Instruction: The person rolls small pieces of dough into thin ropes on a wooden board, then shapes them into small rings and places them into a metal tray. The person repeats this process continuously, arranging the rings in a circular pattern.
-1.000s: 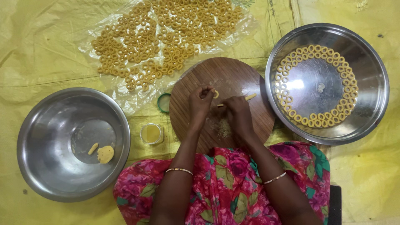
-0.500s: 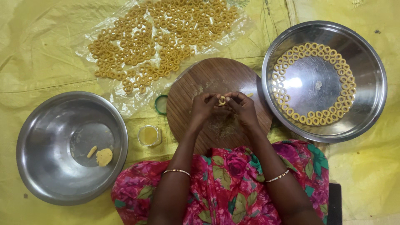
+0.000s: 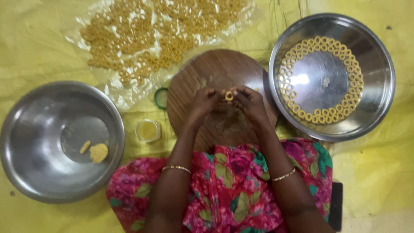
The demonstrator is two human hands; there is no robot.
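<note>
Pinching dough ring (image 3: pixel 229 96) between both hands (image 3: pixel 227 98) above round wooden board (image 3: pixel 215 73); board's far half bare.

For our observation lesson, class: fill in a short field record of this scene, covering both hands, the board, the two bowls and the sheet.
Left hand: pinches small yellow dough ring
Right hand: pinches same ring
Under hands: round wooden board
Right steel bowl: rings lining the base edge
Left steel bowl: two yellow dough lumps
Clear plastic sheet: many loose rings
</note>
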